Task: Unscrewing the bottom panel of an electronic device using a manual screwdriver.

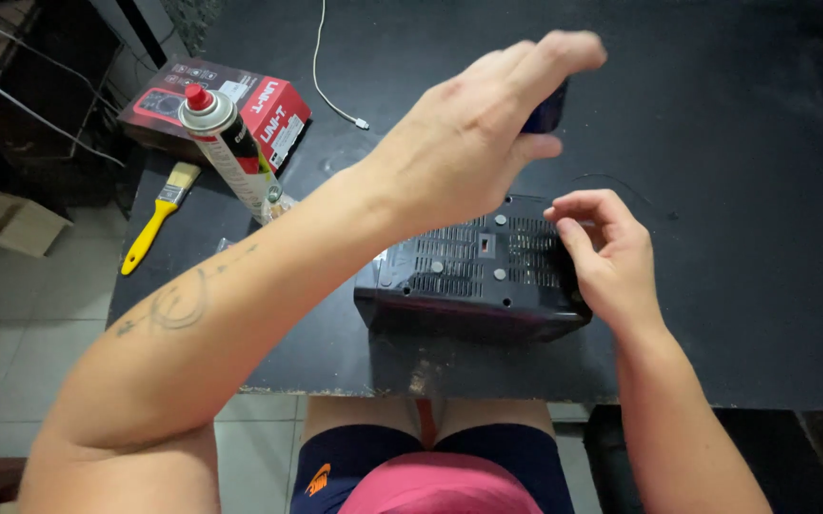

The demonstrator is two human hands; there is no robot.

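A black vented electronic box [468, 276] lies bottom-up on the black table [735, 286], close to its near edge. My left hand [487, 124] is raised above the box's far side and grips a small dark blue object [546, 112], mostly hidden behind my fingers. My right hand [602, 252] rests on the box's right edge, fingers curled against its top corner.
A spray can with a red cap [226, 148] stands at the table's left, in front of a red and black carton [240, 100]. A yellow-handled paintbrush [156, 224] lies at the left edge. A white cable [330, 86] runs across the far side.
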